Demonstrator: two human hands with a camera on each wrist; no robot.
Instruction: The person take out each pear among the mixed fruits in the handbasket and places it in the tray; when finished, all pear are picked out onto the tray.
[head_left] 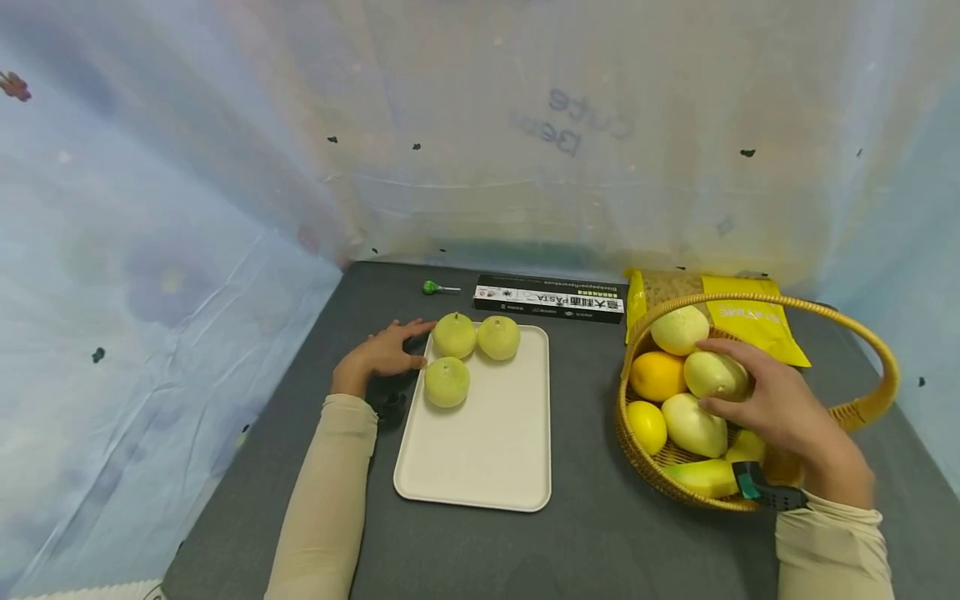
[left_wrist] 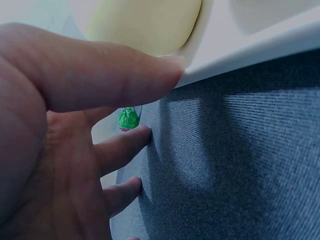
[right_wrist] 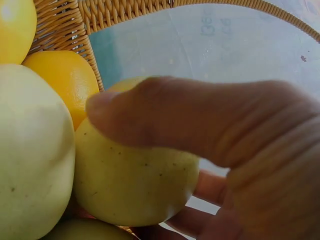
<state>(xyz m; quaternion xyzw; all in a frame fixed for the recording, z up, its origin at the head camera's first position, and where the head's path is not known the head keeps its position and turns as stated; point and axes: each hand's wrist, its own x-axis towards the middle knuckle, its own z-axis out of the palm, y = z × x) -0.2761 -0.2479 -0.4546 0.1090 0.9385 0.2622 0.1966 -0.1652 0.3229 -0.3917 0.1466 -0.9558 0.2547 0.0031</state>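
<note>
In the head view, my right hand (head_left: pixel 783 404) grips a pale yellow-green pear (head_left: pixel 712 375) inside the wicker basket (head_left: pixel 633 467). The right wrist view shows the thumb over this speckled pear (right_wrist: pixel 135 180), with the fingers partly hidden behind it. Around it lie other pears (head_left: pixel 693 427), an orange (head_left: pixel 657 377), a lemon (head_left: pixel 646 427) and a banana (head_left: pixel 703 477). My left hand (head_left: pixel 384 350) is at the left edge of the white tray (head_left: pixel 495 450); its thumb touches the rim and its fingers are spread. Three pears (head_left: pixel 447 382) sit on the tray's far left part.
Behind the tray lie a black pasta box (head_left: pixel 549 298) and a green-wrapped lollipop (head_left: pixel 431 287). A yellow bag (head_left: pixel 750 329) lies behind the basket, whose tall handle (head_left: pixel 862 342) arches over the right arm. Grey cloth (head_left: pixel 585 533) covers the table.
</note>
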